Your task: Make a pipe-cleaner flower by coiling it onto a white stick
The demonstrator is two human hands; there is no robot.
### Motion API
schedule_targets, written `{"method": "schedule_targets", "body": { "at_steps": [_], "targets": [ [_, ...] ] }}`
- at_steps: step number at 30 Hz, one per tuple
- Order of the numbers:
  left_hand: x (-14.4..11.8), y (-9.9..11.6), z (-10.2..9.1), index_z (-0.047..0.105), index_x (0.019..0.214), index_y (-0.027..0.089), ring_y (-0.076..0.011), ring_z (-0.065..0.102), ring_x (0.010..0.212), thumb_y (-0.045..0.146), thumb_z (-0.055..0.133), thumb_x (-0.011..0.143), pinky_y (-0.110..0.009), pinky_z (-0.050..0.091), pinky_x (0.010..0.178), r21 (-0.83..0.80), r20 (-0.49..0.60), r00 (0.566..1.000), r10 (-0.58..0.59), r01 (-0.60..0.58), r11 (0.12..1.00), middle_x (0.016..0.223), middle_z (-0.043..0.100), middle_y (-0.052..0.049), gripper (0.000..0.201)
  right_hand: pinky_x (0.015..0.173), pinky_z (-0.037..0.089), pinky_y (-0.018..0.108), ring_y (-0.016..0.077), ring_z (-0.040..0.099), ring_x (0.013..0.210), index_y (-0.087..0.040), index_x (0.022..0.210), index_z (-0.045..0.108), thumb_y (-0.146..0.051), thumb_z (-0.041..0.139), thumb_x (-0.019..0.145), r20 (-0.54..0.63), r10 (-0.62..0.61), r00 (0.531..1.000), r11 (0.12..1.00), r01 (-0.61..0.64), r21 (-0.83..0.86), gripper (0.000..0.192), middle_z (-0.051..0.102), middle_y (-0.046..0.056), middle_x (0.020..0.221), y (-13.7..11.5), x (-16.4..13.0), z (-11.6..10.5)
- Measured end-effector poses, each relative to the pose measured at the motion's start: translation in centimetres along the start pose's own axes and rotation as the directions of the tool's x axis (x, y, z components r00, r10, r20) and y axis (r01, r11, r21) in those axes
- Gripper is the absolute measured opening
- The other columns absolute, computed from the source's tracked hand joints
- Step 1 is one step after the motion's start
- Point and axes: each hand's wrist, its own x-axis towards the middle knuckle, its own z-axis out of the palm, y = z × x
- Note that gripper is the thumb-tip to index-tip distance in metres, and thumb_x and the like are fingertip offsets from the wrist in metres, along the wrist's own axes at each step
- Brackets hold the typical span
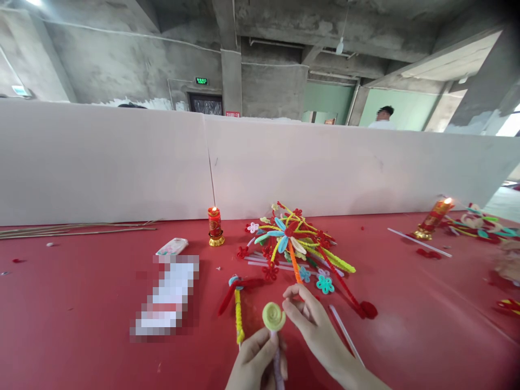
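Note:
My left hand point(258, 357) is closed around a pale purple stem point(278, 365) wrapped in pipe cleaner. On top of the stem sits a flat pale yellow-green pipe-cleaner spiral point(273, 316). My right hand point(311, 319) pinches at the spiral's right edge, thumb and forefinger close together. Just left of my hands lies a yellow-wrapped stem point(239, 319) with a red and blue top. Beyond them is a pile of pipe-cleaner flowers point(290, 233) in red, yellow, blue and orange. A teal flower point(325, 284) rests at its near edge.
A lit red candle point(214, 225) stands behind on the red table point(81, 303); another lit candle point(434, 216) leans at right. A blurred-out packet point(168, 298) lies left. Thin sticks point(73, 230) lie along the white partition point(122, 162). A white stick point(345, 333) lies beside my right hand.

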Motion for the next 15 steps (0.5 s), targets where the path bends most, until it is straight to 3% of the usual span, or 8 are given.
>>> {"method": "schedule_targets", "body": {
  "at_steps": [7, 15],
  "targets": [
    [0.09, 0.02, -0.18, 0.049, 0.06, 0.016, 0.0008, 0.026, 0.021, 0.064, 0.067, 0.05, -0.017, 0.01, 0.027, 0.013, -0.036, 0.999, 0.005, -0.005, 1.0, 0.041, 0.055, 0.003, 0.052, 0.055, 0.035, 0.022, 0.0118, 0.047, 0.058, -0.016, 0.07, 0.051, -0.028, 0.058, 0.077, 0.172, 0.044, 0.984, 0.999, -0.042, -0.013, 0.016, 0.05, -0.004, 0.06, 0.53, 0.16, 0.23],
    [0.15, -0.63, -0.43, 0.05, 0.062, 0.017, -0.0016, 0.031, 0.025, 0.064, 0.065, 0.053, -0.018, 0.012, 0.029, 0.041, -0.006, 1.0, 0.012, -0.012, 0.999, 0.039, 0.052, 0.004, 0.051, 0.055, 0.033, 0.022, 0.0107, 0.041, 0.057, -0.016, 0.065, 0.049, -0.027, 0.056, 0.077, 0.155, 0.066, 0.986, 0.998, -0.062, -0.03, 0.018, 0.045, -0.004, 0.059, 0.3, 0.21, 0.11]
  ]
}}
